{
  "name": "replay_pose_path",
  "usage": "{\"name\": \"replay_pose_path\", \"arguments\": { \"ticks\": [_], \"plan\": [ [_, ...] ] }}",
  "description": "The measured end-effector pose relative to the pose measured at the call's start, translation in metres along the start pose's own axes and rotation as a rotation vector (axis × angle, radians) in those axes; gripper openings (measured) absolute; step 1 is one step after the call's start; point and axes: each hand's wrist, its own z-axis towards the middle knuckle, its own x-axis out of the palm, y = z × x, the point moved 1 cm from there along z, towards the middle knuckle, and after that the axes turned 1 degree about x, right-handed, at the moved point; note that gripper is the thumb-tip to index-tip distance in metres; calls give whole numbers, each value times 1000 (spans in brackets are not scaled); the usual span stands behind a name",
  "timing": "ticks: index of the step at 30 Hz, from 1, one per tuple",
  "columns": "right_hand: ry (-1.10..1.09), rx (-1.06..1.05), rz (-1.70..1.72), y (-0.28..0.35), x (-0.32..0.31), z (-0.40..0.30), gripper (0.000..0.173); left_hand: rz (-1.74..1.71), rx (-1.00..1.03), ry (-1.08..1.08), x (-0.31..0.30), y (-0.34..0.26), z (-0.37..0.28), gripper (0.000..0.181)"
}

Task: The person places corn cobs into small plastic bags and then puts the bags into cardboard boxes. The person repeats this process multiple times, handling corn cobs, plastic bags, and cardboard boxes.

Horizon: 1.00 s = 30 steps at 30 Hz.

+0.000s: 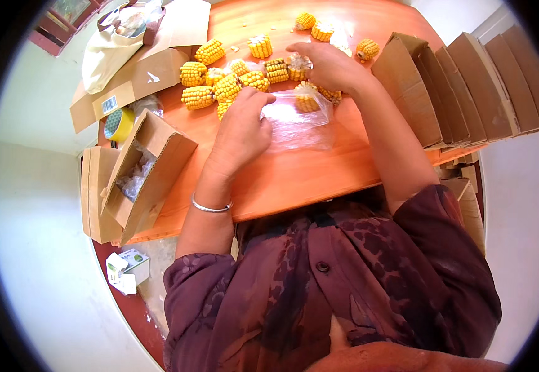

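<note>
A clear plastic bag [297, 128] lies on the orange wooden table [316, 176], with a piece of corn cob [306, 100] inside its mouth. My left hand [244, 130] pinches the bag's left edge between thumb and fingers. My right hand [327, 65] is at a cut corn cob piece [299, 66], its fingers spread around the piece's right and upper side; whether it grips it is unclear. Several yellow corn pieces [227, 87] lie heaped beyond my left hand. More corn pieces [259, 46] stand farther back, with loose kernels among them.
Open cardboard boxes [409, 88] stand in a row at the right edge. At the left are a narrow box [172, 149] holding crumpled plastic, a yellow tape roll [119, 124] and a cloth bag [111, 56] on a larger carton [158, 65]. A small white box [134, 265] is on the floor.
</note>
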Motion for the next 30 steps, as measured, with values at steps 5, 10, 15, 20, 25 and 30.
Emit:
{"name": "replay_pose_path", "arguments": {
  "ticks": [5,10,15,20,25,30],
  "plan": [
    [-42,-6,-14,-8,9,8,51,-34,73,-80,5,5,0,29],
    [-394,-135,520,2,0,-22,45,-10,92,-97,3,3,-1,32],
    [-135,-318,567,38,-15,-79,43,-65,4,5,2,-4,-1,32],
    [-176,-495,26,31,9,-85,44,-166,-11,37,3,-1,0,35],
    [-205,-478,-123,33,19,-84,39,-198,-43,62,5,0,-1,35],
    [-306,-502,-16,19,27,-80,30,-211,-52,29,4,2,0,38]
  ]
}}
